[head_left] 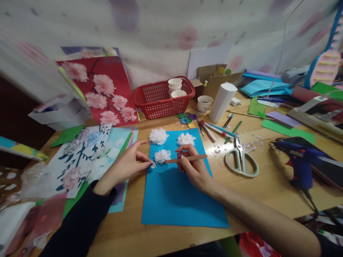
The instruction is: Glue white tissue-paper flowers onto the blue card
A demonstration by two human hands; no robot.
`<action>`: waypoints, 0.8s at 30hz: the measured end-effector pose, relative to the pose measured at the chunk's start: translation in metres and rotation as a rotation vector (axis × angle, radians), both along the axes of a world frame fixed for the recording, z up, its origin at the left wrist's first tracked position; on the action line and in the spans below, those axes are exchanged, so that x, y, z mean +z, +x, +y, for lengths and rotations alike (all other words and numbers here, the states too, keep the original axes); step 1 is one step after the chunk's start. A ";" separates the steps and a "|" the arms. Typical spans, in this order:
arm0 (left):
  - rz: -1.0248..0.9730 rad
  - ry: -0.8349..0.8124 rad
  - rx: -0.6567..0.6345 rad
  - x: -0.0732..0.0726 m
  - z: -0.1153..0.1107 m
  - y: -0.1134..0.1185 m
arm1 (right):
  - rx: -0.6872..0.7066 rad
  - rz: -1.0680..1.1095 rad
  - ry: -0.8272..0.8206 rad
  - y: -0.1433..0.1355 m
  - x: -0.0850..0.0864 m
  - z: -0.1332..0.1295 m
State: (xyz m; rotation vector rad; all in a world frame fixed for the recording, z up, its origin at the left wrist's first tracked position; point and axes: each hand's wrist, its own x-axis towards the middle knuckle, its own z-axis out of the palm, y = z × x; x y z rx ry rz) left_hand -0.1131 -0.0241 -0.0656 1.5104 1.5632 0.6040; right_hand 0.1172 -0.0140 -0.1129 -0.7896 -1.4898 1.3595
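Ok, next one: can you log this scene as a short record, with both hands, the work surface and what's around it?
left hand: left hand pinches a small white piece
right hand: right hand holds a flat brown stick
work surface: blue sheet on the table
on sheet: three ruffled white tufts
right of sheet: scissors, blue glue gun
behind sheet: red basket with white cups inside

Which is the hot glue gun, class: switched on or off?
On, as far as shows: the blue hot glue gun has a small red light glowing on its side.
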 end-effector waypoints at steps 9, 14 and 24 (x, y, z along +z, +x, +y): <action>0.115 0.048 -0.080 -0.008 0.018 0.004 | 0.098 -0.239 0.093 -0.007 -0.007 -0.004; 0.194 0.072 -0.132 -0.006 0.024 0.006 | 0.094 -0.251 0.064 -0.008 -0.009 -0.002; 0.228 0.080 -0.210 0.002 0.018 0.007 | 0.130 -0.268 0.100 -0.005 -0.008 -0.004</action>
